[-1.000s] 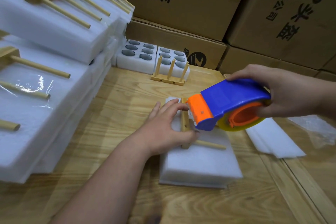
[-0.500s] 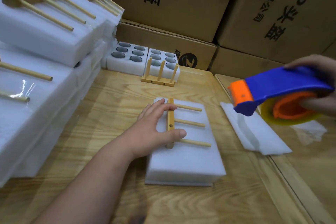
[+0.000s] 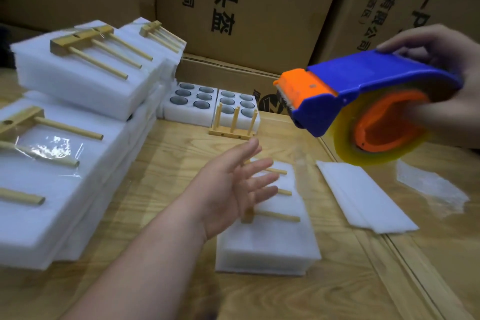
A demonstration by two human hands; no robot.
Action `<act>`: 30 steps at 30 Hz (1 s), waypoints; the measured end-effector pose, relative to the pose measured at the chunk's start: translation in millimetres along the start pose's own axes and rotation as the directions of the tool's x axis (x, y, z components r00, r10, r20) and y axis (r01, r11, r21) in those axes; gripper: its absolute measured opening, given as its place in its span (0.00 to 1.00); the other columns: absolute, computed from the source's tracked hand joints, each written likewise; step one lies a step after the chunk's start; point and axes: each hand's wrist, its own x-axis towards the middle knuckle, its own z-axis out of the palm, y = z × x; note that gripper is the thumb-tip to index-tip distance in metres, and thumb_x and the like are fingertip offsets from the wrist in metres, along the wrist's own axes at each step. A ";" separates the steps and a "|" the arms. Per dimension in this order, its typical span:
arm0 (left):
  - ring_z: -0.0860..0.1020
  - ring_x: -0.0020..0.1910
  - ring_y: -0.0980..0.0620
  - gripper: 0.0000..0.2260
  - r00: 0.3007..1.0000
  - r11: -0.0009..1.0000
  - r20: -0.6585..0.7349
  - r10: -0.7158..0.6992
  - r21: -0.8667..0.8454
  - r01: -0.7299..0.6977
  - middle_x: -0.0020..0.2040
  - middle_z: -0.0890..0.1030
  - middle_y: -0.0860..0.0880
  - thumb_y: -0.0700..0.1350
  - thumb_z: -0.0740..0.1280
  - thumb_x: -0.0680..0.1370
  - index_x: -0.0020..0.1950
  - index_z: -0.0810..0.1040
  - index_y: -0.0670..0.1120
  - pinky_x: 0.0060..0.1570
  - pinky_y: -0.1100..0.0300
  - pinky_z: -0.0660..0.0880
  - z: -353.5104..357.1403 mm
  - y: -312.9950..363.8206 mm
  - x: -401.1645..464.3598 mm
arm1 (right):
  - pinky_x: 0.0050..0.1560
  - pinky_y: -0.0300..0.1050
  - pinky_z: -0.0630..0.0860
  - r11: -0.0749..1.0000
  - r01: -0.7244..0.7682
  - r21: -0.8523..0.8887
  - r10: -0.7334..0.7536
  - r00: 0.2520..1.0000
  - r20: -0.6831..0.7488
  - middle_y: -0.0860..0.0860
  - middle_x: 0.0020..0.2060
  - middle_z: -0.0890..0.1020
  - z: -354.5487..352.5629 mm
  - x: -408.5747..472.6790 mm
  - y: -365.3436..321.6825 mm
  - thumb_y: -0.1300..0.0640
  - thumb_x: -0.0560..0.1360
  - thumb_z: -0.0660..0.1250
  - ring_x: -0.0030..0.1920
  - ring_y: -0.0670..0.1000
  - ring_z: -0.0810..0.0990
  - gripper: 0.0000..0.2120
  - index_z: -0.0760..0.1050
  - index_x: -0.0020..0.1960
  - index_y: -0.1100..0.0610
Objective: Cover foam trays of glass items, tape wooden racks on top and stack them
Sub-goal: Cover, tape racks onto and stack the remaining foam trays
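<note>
A covered white foam tray (image 3: 270, 244) lies in the middle of the wooden table, with a wooden rack (image 3: 275, 215) flat on its top. My left hand (image 3: 233, 187) hovers above the rack, fingers spread and straight, partly hiding it. My right hand (image 3: 446, 91) grips a blue and orange tape dispenser (image 3: 363, 96) raised at the upper right. Two uncovered foam trays of glass items (image 3: 207, 101) sit at the back, a second wooden rack (image 3: 233, 125) standing upright in front of them.
Stacks of covered foam trays with taped racks (image 3: 65, 158) fill the left side. Loose foam sheets (image 3: 363, 195) lie right of the middle tray. Cardboard boxes (image 3: 246, 8) wall off the back. A table seam runs at the right.
My left hand has lifted off the rack and opened. My right hand has carried the tape dispenser up and to the right, away from the tray.
</note>
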 end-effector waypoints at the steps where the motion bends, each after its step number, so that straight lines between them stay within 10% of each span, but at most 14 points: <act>1: 0.82 0.60 0.39 0.34 0.996 0.996 0.057 -0.074 -0.041 0.076 0.64 0.81 0.38 0.56 0.73 0.70 0.71 0.72 0.43 0.48 0.52 0.83 1.8 -0.4 -1.1 | 0.48 0.33 0.79 1.000 0.012 0.026 -0.013 1.000 0.004 0.48 0.55 0.82 2.2 3.5 -5.9 0.53 0.63 0.71 0.52 0.49 0.83 0.32 0.73 0.68 0.50; 7: 0.79 0.37 0.53 0.12 0.973 0.983 0.206 -0.102 -0.130 0.131 0.38 0.79 0.50 0.46 0.81 0.67 0.46 0.85 0.45 0.34 0.62 0.78 -11.0 -2.2 -6.0 | 0.47 0.34 0.80 0.997 0.046 0.058 -0.046 0.999 0.005 0.46 0.54 0.83 13.6 20.5 -24.2 0.66 0.66 0.71 0.53 0.48 0.84 0.32 0.73 0.68 0.51; 14: 0.85 0.49 0.45 0.04 0.994 0.997 0.097 -0.058 -0.054 0.064 0.55 0.85 0.43 0.46 0.71 0.76 0.45 0.76 0.48 0.36 0.61 0.79 -42.8 10.8 -15.4 | 0.47 0.32 0.79 0.996 0.029 0.085 -0.034 0.997 0.068 0.43 0.54 0.82 27.6 32.5 -28.9 0.63 0.64 0.73 0.52 0.46 0.83 0.31 0.73 0.65 0.45; 21: 0.75 0.34 0.54 0.11 0.984 0.998 0.176 -0.026 -0.047 0.035 0.41 0.79 0.47 0.41 0.75 0.73 0.54 0.84 0.45 0.33 0.63 0.73 -55.1 0.0 -19.2 | 0.48 0.32 0.79 0.995 0.027 0.099 -0.039 0.992 0.116 0.42 0.54 0.81 45.1 45.4 -31.0 0.62 0.63 0.73 0.53 0.46 0.82 0.31 0.73 0.65 0.48; 30: 0.75 0.32 0.56 0.04 0.997 0.998 -0.054 -0.059 0.035 0.061 0.37 0.79 0.49 0.43 0.78 0.71 0.40 0.84 0.47 0.29 0.65 0.72 -85.7 -4.1 -11.7 | 0.52 0.30 0.76 0.995 0.101 -0.027 -0.091 0.964 0.250 0.35 0.56 0.78 55.1 51.6 -23.2 0.62 0.62 0.74 0.55 0.43 0.81 0.33 0.73 0.64 0.42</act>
